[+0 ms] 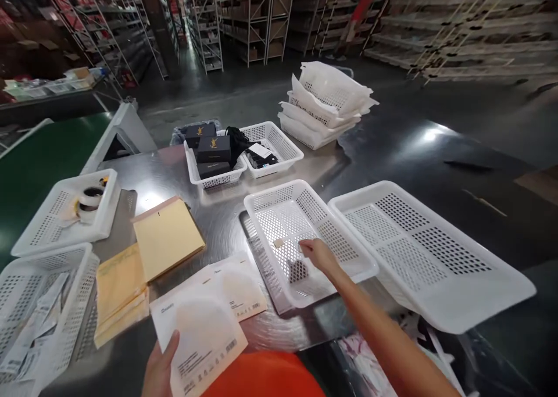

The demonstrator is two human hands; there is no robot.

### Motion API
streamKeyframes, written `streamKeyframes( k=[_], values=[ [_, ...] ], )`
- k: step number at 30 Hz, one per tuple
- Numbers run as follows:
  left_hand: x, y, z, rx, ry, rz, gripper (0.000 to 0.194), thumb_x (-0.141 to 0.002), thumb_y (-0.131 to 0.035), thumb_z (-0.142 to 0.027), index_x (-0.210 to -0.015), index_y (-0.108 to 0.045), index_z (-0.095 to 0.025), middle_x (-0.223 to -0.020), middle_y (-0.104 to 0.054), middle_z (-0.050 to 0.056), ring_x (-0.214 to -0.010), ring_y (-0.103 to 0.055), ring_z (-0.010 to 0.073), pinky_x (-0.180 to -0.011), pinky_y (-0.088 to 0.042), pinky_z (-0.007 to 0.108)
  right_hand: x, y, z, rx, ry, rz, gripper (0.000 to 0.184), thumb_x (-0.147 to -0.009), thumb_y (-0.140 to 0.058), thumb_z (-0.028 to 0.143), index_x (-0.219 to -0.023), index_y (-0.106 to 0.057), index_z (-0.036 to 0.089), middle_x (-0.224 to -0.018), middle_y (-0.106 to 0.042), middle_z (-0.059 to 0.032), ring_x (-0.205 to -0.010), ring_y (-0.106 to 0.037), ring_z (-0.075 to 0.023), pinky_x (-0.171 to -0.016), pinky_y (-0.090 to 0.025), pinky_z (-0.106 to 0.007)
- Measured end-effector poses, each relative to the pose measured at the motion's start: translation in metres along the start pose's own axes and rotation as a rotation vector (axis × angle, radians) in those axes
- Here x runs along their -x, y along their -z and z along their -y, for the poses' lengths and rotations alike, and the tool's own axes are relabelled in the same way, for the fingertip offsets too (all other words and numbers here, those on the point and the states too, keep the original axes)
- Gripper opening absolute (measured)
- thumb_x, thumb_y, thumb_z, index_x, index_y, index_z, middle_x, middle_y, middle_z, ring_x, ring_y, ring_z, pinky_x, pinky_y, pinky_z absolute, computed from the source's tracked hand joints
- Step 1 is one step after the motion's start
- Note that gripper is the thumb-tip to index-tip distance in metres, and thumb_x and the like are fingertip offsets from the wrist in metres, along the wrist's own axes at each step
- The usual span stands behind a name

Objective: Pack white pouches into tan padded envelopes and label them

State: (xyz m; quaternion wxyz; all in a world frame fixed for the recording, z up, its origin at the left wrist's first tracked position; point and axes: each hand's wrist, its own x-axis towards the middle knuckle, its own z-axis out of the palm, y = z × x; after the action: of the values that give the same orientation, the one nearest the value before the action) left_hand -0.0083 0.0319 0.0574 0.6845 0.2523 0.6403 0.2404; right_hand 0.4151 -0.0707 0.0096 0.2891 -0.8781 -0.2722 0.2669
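At the lower left, my left hand [162, 365] is closed on a white printed packet [198, 333], its thumb lying on the front face. A second white packet [246, 289] lies on the metal table, partly behind the held one. My right hand [320, 254] hangs over the middle white perforated basket [311, 196], fingers curled together. Whatever is between those fingers, if anything, is hidden. Just left of the fingertips, apart from them, shows a small beige piece [279, 243] over the basket floor.
Left of the packets lie yellow padded envelopes [122, 286] and a cream stack [168, 237]. Baskets hold tape rolls [89, 202], wrapped packets [39, 321] and black boxes [213, 150]. Another white basket [418, 251] adjoins on the right; stacked baskets [326, 103] stand behind.
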Motion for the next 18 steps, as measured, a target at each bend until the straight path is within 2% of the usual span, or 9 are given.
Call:
streamKeyframes(
  k=[3, 4, 6, 8, 11, 14, 16, 18],
  values=[
    [0.010, -0.033, -0.001, 0.113, 0.040, 0.077, 0.071, -0.071, -0.076, -0.036, -0.135, -0.047, -0.027, -0.110, -0.073, 0.010, -0.104, -0.068, 0.0323, -0.082, -0.058, 0.045, 0.050, -0.022, 0.048, -0.249, 0.180, 0.118, 0.036, -0.077, -0.053, 0.022, -0.109, -0.069, 0.021, -0.088, -0.069, -0.0021, -0.078, -0.064, -0.0184, -0.069, -0.053, -0.030],
    [0.013, -0.044, -0.001, 0.130, 0.022, 0.089, 0.069, -0.073, -0.075, -0.033, -0.135, -0.047, -0.026, -0.110, -0.073, 0.010, -0.103, -0.069, 0.0316, -0.081, -0.059, 0.044, 0.070, -0.035, 0.064, -0.443, 0.262, 0.177, 0.040, -0.074, -0.056, 0.023, -0.112, -0.067, 0.021, -0.088, -0.068, -0.0019, -0.080, -0.062, -0.0182, -0.071, -0.053, -0.030],
    [0.019, -0.061, 0.000, 0.141, -0.006, 0.129, 0.068, -0.073, -0.076, -0.030, -0.134, -0.047, -0.025, -0.109, -0.073, 0.011, -0.101, -0.070, 0.0316, -0.080, -0.059, 0.043, 0.109, -0.060, 0.093, -0.669, 0.315, 0.335, 0.038, -0.070, -0.058, 0.020, -0.107, -0.066, 0.021, -0.082, -0.065, 0.0006, -0.076, -0.061, -0.0163, -0.072, -0.051, -0.029],
    [0.022, -0.070, 0.001, 0.138, -0.023, 0.178, 0.070, -0.070, -0.078, -0.029, -0.133, -0.048, -0.023, -0.109, -0.073, 0.012, -0.100, -0.070, 0.0325, -0.079, -0.060, 0.043, 0.139, -0.082, 0.113, -0.715, 0.315, 0.375, 0.034, -0.067, -0.053, 0.013, -0.098, -0.065, 0.020, -0.076, -0.062, 0.0024, -0.071, -0.059, -0.0145, -0.068, -0.048, -0.027],
    [0.022, -0.071, 0.005, 0.107, -0.063, 0.224, 0.072, -0.066, -0.082, -0.034, -0.130, -0.051, -0.021, -0.110, -0.073, 0.013, -0.102, -0.069, 0.0339, -0.080, -0.059, 0.043, 0.160, -0.098, 0.124, -0.589, 0.361, 0.298, 0.024, -0.070, -0.049, 0.009, -0.088, -0.061, 0.021, -0.073, -0.060, 0.0024, -0.070, -0.056, -0.0150, -0.067, -0.044, -0.027],
    [0.017, -0.064, 0.006, 0.037, -0.108, 0.196, 0.075, -0.060, -0.085, -0.034, -0.126, -0.054, -0.017, -0.106, -0.074, 0.013, -0.103, -0.068, 0.0353, -0.085, -0.058, 0.044, 0.165, -0.102, 0.122, -0.455, 0.390, 0.200, 0.022, -0.072, -0.048, 0.009, -0.087, -0.056, 0.022, -0.076, -0.061, 0.0005, -0.072, -0.057, -0.0180, -0.069, -0.045, -0.030],
    [0.013, -0.060, 0.007, -0.021, -0.167, 0.152, 0.074, -0.057, -0.086, -0.035, -0.122, -0.057, -0.016, -0.102, -0.075, 0.013, -0.101, -0.069, 0.0360, -0.087, -0.058, 0.045, 0.167, -0.104, 0.118, -0.367, 0.397, 0.062, 0.025, -0.068, -0.053, 0.011, -0.089, -0.054, 0.023, -0.090, -0.062, -0.0038, -0.085, -0.058, -0.0235, -0.079, -0.046, -0.037],
    [0.009, -0.058, 0.008, -0.045, -0.234, 0.115, 0.070, -0.055, -0.086, -0.040, -0.116, -0.060, -0.017, -0.099, -0.076, 0.012, -0.099, -0.069, 0.0364, -0.087, -0.057, 0.045, 0.169, -0.108, 0.115, -0.320, 0.361, -0.101, 0.027, -0.064, -0.062, 0.018, -0.089, -0.052, 0.024, -0.110, -0.058, -0.0092, -0.107, -0.053, -0.0312, -0.092, -0.043, -0.046]
  ],
)
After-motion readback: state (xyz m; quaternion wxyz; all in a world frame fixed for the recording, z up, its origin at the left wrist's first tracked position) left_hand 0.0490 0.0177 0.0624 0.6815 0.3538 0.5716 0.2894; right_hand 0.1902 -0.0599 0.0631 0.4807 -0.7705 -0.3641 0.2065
